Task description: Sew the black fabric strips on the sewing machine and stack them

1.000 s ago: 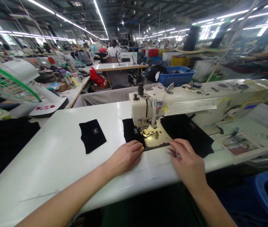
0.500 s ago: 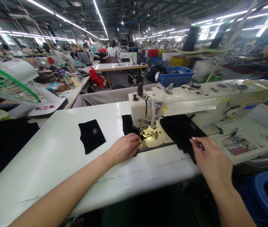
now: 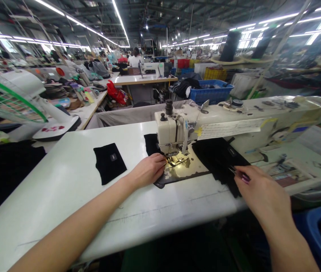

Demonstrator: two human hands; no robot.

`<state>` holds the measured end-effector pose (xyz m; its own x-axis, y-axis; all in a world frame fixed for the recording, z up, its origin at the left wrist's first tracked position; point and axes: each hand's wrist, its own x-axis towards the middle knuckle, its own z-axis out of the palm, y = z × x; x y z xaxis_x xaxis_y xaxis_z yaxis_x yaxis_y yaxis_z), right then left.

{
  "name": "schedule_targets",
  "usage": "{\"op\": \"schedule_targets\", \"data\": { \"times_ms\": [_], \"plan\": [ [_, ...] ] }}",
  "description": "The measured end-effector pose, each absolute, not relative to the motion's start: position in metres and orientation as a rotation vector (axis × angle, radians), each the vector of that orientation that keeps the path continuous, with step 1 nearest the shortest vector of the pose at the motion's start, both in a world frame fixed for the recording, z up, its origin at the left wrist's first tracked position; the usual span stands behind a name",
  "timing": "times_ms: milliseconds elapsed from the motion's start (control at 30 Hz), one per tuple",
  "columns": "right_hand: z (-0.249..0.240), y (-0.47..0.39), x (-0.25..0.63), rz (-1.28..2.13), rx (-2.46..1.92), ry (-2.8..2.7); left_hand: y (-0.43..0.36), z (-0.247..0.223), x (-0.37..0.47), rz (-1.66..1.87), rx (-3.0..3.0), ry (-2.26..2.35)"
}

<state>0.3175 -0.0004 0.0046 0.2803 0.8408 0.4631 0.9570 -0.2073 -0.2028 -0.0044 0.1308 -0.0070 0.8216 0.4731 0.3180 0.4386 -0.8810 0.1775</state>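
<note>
Left hand, head view: the left hand (image 3: 149, 168) lies at the left of the machine (image 3: 171, 132), fingers on the near end of the middle cloth (image 3: 150, 143), close beside the foot (image 3: 179, 160).
Left grip: cannot tell whether it pinches or only presses, as the thumb and the cloth under the fingers are hidden; probably laid flat there to keep the cloth steady by the foot.
Middle cloth: partly behind the machine's head, its far end showing toward the table's far edge.
Right hand: the right hand (image 3: 262, 190) is at the near right of the table (image 3: 64, 200), by the right cloth (image 3: 215, 153).
Right grip: fingers closed around a slim tool (image 3: 245, 178), its tip pointing left over the right cloth; likely held so for fine work. Contact with the cloth is unclear.
Right cloth: right of the metal plate (image 3: 188, 174), reaching almost to the table's near edge, label (image 3: 232, 152) up.
Left cloth: the left cloth (image 3: 109, 163) lies flat, nearer the table's far edge than its near one; apparently set apart to leave room for the left arm.
</note>
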Motion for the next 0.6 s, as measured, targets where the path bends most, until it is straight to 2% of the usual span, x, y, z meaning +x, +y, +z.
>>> {"op": "schedule_targets", "data": {
  "times_ms": [300,433,600],
  "plan": [
    [0.03,-0.002,0.321,-0.705,-1.99,-1.275,0.129,-0.015,-0.007,0.621,2.862,0.796],
    [0.051,-0.01,0.32,-0.731,-1.952,-1.149,0.128,-0.016,-0.007,0.63,2.844,0.819],
    [0.059,-0.032,0.311,-0.709,-1.782,-1.274,0.128,-0.015,-0.008,0.645,2.851,0.827]
  ]
}}
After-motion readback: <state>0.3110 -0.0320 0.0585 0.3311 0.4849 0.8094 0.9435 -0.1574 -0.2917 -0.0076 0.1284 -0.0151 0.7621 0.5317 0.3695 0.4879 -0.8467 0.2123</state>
